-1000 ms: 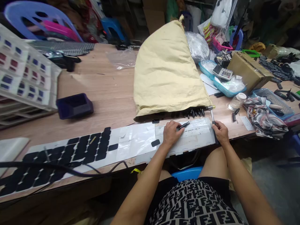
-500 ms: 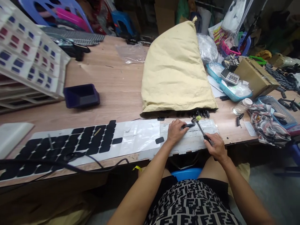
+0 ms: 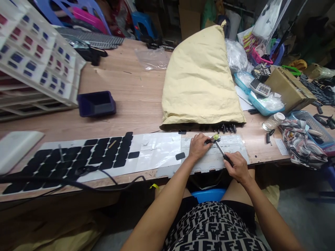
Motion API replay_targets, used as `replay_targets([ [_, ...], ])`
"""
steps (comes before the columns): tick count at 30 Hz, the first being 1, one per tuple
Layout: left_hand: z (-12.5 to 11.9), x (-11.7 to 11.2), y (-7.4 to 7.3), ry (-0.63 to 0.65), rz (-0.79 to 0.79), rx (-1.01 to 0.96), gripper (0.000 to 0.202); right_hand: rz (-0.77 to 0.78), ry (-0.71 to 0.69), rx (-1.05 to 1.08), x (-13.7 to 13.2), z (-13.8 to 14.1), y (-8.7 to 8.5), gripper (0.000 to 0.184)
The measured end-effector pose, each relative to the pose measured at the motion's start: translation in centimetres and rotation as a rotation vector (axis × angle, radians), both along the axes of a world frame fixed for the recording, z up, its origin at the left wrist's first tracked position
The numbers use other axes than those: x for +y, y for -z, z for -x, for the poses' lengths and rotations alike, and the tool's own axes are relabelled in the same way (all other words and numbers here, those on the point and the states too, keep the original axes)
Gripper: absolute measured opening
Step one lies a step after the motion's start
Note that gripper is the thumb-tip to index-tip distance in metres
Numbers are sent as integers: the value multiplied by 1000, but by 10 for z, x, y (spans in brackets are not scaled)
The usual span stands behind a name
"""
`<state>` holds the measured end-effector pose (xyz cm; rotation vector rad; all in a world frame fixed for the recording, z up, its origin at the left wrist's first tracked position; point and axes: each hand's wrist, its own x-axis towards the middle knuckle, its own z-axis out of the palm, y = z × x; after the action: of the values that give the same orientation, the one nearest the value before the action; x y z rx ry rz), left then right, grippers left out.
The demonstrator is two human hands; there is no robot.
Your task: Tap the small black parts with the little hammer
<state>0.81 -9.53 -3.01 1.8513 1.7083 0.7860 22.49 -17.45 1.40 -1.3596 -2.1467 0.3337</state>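
Note:
My right hand [image 3: 237,166] is wrapped round the black grip of a small hammer [image 3: 221,150] with a metal shaft and a yellow-green tip. The hammer's head is at a slim black part [image 3: 208,141], which the fingers of my left hand [image 3: 198,147] pinch against the board; whether the two touch I cannot tell. Beneath both hands lies a pale, taped board [image 3: 235,153] at the table's front edge. Several small black pieces [image 3: 227,128] stand in a row just behind it, along the front of a large cream sack [image 3: 201,80].
Left of the board is a white sheet [image 3: 154,151] with rows of black rounded patches, crossed by a black cable [image 3: 78,186]. A dark purple tray [image 3: 96,104] and a white crate [image 3: 42,59] stand further back. At right are a clear jar [image 3: 272,122] and patterned cloth [image 3: 298,139].
The hammer has swung left, its head now over the black part at my left fingertips. My right hand has moved slightly left; my left hand keeps its pinch. The view has shifted a little.

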Motion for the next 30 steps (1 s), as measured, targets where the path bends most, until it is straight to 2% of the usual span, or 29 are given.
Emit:
replay_targets([
  [3, 0, 0, 0, 7, -13, 4, 18, 16, 4, 21, 5, -7, 3, 31],
  [5, 0, -1, 0, 16, -18, 7, 17, 18, 70, 64, 14, -20, 5, 30],
  [10, 1, 0, 1, 13, 3, 8, 17, 101, 444, 279, 49, -61, 18, 38],
  [11, 1, 1, 0, 14, 5, 7, 17, 140, 484, 360, 54, -66, 21, 39],
  [14, 1, 0, -5, 30, -8, -5, 15, 226, 508, 536, 63, -74, 30, 41],
  [16, 2, -9, -10, 33, -52, -9, 16, 230, 503, 526, 64, -75, 34, 41],
  [18, 3, -31, -14, 41, -132, 10, 20, 222, 501, 471, 62, -74, 36, 41],
  [20, 6, -66, -13, 92, -224, 44, 23, 215, 503, 433, 61, -74, 37, 42],
  [23, 10, -128, 3, 276, -276, 77, 23, 210, 510, 401, 61, -74, 38, 42],
  [25, 9, -163, 20, 400, -208, 81, 26, 208, 514, 395, 61, -74, 38, 41],
  [27, 3, -182, 39, 438, -64, 73, 29, 206, 518, 395, 61, -73, 37, 41],
  [30, -9, -183, 59, 297, 192, 98, 30, 212, 525, 395, 60, -72, 34, 40],
])
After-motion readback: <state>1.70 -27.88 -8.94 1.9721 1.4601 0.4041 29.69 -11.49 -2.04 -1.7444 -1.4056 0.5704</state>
